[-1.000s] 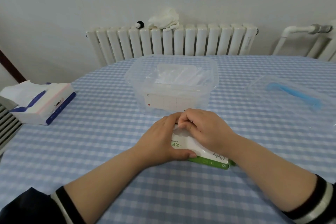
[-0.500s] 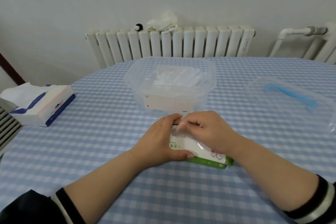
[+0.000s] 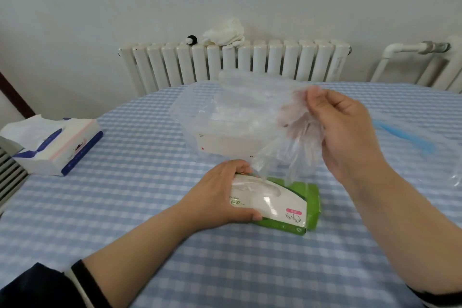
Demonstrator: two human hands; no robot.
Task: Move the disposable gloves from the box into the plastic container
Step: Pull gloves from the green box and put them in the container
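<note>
Right hand (image 3: 347, 130) pinches filmy clear glove (image 3: 282, 152) | left hand (image 3: 220, 195) grips box (image 3: 277, 205)

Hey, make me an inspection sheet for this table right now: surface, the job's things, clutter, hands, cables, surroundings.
Surface: round table with blue-and-white checked cloth.
Job's things: green-and-white cardboard glove box lies flat near the front; thin clear disposable gloves are lifted above it; clear plastic container, open, stands behind, with white contents inside.
Clutter: white-and-navy tissue pack at left; clear lid with blue handle at right.
Hands: left hand holds the box down; right hand pinches the gloves.
Cables: nothing seen.
Surroundings: white ribbed radiator with a crumpled white cloth on top; white pipe at right.
</note>
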